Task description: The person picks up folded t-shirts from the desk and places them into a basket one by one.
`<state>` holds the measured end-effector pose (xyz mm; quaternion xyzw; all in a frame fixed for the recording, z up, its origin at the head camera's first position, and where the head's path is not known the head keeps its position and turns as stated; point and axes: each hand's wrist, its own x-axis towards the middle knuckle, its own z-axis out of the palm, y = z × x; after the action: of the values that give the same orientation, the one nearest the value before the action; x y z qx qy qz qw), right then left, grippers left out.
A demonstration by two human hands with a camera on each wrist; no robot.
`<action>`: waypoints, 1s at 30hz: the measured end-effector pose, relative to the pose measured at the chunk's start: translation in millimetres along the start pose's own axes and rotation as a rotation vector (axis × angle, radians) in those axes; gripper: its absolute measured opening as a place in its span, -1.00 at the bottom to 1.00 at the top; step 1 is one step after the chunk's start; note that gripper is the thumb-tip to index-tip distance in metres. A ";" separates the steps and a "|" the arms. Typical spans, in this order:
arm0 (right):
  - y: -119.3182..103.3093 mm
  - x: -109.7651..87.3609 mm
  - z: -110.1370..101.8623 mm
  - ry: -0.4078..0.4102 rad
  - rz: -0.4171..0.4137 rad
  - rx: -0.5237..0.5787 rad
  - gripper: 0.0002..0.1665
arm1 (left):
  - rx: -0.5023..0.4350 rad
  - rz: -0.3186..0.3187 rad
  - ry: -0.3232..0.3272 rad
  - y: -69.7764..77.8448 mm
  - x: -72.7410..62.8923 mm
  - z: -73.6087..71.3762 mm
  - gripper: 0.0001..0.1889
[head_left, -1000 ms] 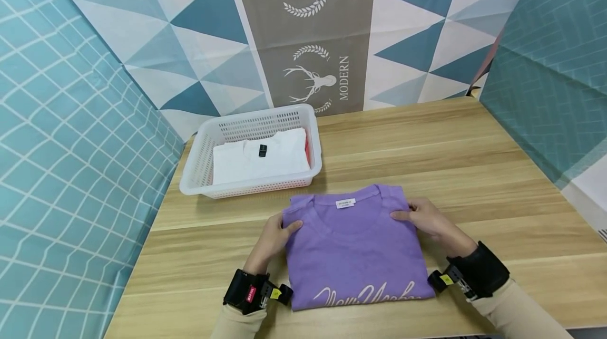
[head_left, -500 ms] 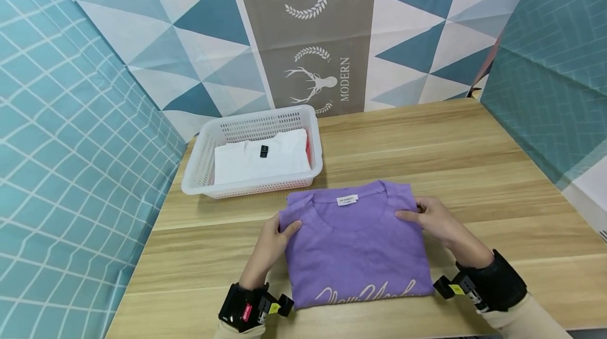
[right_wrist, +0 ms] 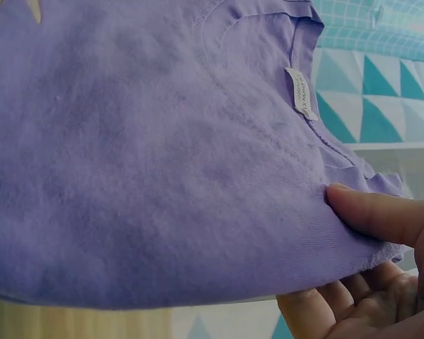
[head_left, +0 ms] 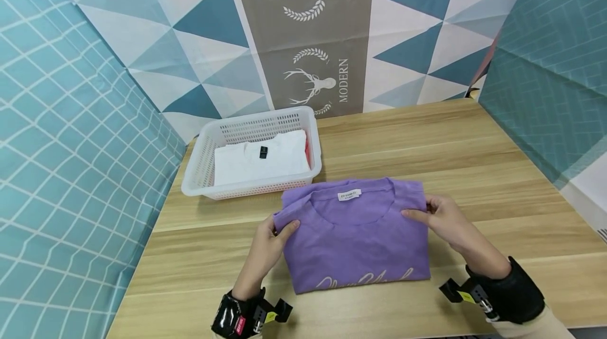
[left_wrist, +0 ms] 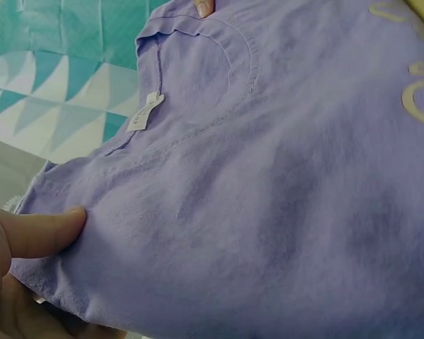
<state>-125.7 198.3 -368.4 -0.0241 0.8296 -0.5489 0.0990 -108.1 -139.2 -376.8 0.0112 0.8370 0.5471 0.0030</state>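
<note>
A folded purple T-shirt [head_left: 355,244] with pale script along its lower edge and a white neck label [head_left: 349,195] hangs between both hands, neckline away from me. My left hand [head_left: 266,247] pinches its left shoulder, thumb on top and fingers beneath. At the opposite shoulder, my right hand [head_left: 448,223] grips the cloth the same way. The right wrist view shows the fingers [right_wrist: 307,311] under the shirt [right_wrist: 155,162], with table wood visible below it. In the left wrist view the thumb [left_wrist: 53,232] presses on the purple cloth [left_wrist: 219,191].
A white perforated plastic basket [head_left: 189,178] stands at the back left of the wooden table [head_left: 474,160]. Inside lies a folded white shirt [head_left: 258,167] with a black label, and something red shows at its right side. Patterned cloth walls [head_left: 303,33] border the table.
Both hands have lifted the purple T-shirt and moved slightly apart. Its lower edge has risen away from the table's front, and less of the script shows. The basket has stayed put.
</note>
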 end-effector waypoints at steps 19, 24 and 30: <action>-21.6 -9.3 -11.2 0.057 -0.120 -0.064 -0.63 | -0.118 0.112 0.089 15.3 -3.6 -8.6 -0.78; -27.9 -6.9 -11.0 0.049 -0.117 -0.087 -0.59 | -0.125 0.120 0.135 16.5 -4.7 -12.4 -0.79; -35.8 -4.2 -9.9 0.040 -0.118 -0.099 -0.59 | -0.110 0.143 0.183 20.0 -6.5 -17.4 -0.85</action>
<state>-125.9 193.7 -331.3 -0.0670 0.8548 -0.5124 0.0487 -101.6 -147.2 -351.5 0.0207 0.7996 0.5896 -0.1119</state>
